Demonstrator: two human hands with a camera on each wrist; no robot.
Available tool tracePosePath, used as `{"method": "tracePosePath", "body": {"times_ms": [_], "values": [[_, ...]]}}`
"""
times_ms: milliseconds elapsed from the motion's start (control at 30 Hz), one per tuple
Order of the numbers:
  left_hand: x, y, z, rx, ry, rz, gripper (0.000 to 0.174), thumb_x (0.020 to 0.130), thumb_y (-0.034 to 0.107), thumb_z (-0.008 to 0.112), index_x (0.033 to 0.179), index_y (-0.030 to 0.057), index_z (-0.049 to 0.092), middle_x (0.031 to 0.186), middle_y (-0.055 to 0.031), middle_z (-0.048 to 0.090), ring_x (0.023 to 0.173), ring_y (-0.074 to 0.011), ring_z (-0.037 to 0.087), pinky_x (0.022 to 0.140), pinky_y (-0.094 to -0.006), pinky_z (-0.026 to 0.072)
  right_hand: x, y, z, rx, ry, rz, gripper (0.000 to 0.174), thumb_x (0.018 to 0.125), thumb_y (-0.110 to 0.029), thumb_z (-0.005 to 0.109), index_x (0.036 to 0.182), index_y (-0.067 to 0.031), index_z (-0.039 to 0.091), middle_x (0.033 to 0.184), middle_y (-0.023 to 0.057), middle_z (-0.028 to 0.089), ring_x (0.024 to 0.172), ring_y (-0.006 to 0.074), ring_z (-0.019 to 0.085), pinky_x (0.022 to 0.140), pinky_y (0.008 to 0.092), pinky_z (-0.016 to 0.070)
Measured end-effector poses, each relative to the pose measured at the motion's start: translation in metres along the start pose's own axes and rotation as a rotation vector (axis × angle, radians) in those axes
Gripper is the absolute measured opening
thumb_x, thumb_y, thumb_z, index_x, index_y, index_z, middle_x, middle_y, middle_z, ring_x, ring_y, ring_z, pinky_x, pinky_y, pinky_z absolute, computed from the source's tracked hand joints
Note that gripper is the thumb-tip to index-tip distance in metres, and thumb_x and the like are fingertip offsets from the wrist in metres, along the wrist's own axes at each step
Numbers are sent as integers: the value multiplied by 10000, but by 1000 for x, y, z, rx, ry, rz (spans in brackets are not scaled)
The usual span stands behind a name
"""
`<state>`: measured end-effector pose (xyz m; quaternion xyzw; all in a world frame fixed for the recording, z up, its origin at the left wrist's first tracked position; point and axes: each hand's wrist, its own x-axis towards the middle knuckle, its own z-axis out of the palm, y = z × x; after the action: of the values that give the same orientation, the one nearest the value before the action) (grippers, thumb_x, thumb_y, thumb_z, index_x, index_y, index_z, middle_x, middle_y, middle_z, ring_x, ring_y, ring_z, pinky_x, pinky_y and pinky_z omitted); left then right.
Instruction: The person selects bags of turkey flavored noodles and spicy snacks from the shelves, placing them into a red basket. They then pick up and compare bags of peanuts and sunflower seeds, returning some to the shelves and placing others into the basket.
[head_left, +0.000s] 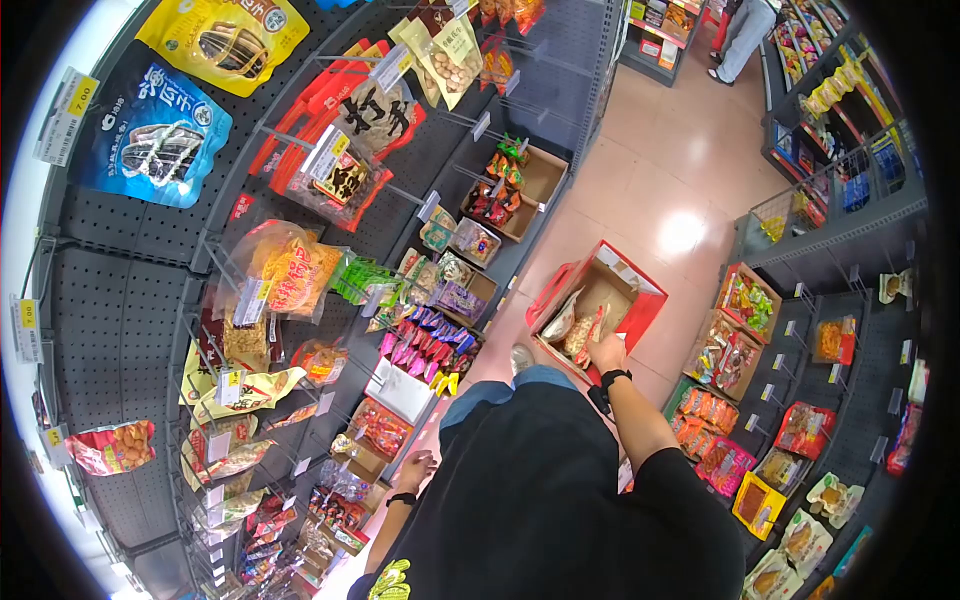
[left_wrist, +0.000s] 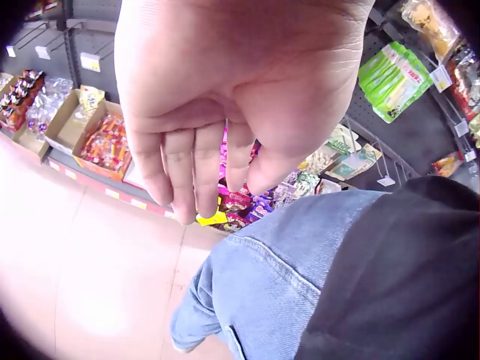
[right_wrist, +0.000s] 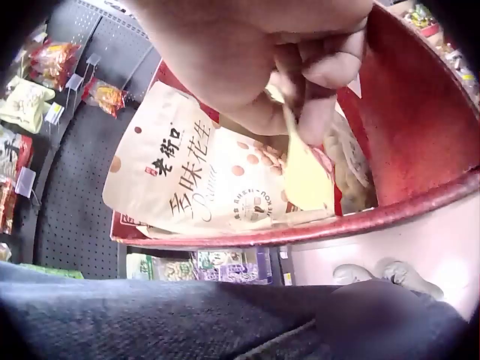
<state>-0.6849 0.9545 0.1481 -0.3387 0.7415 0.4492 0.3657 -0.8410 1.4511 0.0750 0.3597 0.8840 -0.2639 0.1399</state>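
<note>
In the head view, my right hand (head_left: 607,353) is at the near end of a red cardboard box (head_left: 643,288) above the floor. The right wrist view shows my right hand (right_wrist: 262,67) with its thumb and fingers curled, pinching a pale yellow packet (right_wrist: 309,180). Beside it in the box, a cream bag (right_wrist: 161,176) of peanuts leans against the red wall (right_wrist: 431,120). My left hand (head_left: 417,470) hangs low by the left shelf; in the left wrist view that hand (left_wrist: 240,90) is relaxed, its fingers loosely bent, holding nothing.
Hanging snack bags (head_left: 295,270) and boxed sweets (head_left: 430,345) line the left shelf. On the right are a shelf with boxes of packets (head_left: 748,303) and a wire-sided rack (head_left: 845,215). A person's legs (head_left: 745,42) show far down the tiled aisle (head_left: 645,150).
</note>
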Motion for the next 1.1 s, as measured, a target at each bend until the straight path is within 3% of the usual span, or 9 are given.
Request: {"method": "tracePosePath", "body": {"times_ms": [233,367,500,567,633,700,767,867,1100], "values": [[9,6,1,3,12,-33,288,933,170,587,1194,51,611,959,-101,705,837,-196,684,721,-322,521,10,18,14,129,2,-15,327,750,-300,734,845,6,674,841,248,691,869,395,688,811,458,542],[53,-33,-4,-140,-36,-24,304,930,168,581,1204,41,606,959,-100,705,840,-193,684,734,-319,522,26,27,31,100,-359,177,366,779,-320,703,897,27,700,849,241,706,883,379,703,828,437,556],[63,-31,-8,-165,-21,5,301,918,168,582,1175,17,622,922,-102,711,798,-190,687,701,-312,536,31,30,46,-43,-214,20,512,894,-460,498,986,-2,709,938,267,699,950,400,686,831,463,542],[71,-33,-9,-142,-20,16,307,912,162,584,1171,7,636,943,-115,718,783,-189,695,694,-305,550,32,24,34,30,-307,-37,671,872,-394,568,1409,-26,407,1118,286,656,1029,421,652,874,505,522],[64,-12,-10,-107,24,119,308,908,167,598,1164,0,640,944,-117,718,808,-190,699,718,-308,555,34,23,30,65,-421,-90,779,908,-427,527,1515,-71,190,1125,304,648,1017,428,657,850,510,523],[63,23,-15,-82,70,296,325,902,196,645,1166,5,651,958,-87,722,834,-168,682,767,-296,539,32,19,21,-124,-401,-82,732,891,-539,508,1424,-47,410,1089,298,662,1021,427,656,853,510,519],[49,80,-26,19,204,486,308,925,193,646,1174,12,652,976,-72,721,879,-158,674,798,-291,529,18,7,5,-130,-299,-40,617,868,-526,552,1076,41,677,995,289,686,926,405,692,820,476,541],[-41,220,-42,-72,253,786,283,959,177,633,1197,25,646,1035,-84,715,975,-163,672,846,-298,523,1,-22,-21,92,-349,208,392,837,-268,660,986,95,669,876,208,715,707,274,729,513,346,596],[-188,388,-103,-96,408,1334,533,907,72,669,1398,19,467,1254,-117,618,1178,-206,596,1028,-376,465,67,52,59,24,-320,113,412,794,-247,682,1033,87,653,940,241,711,747,296,737,599,387,613]]}}
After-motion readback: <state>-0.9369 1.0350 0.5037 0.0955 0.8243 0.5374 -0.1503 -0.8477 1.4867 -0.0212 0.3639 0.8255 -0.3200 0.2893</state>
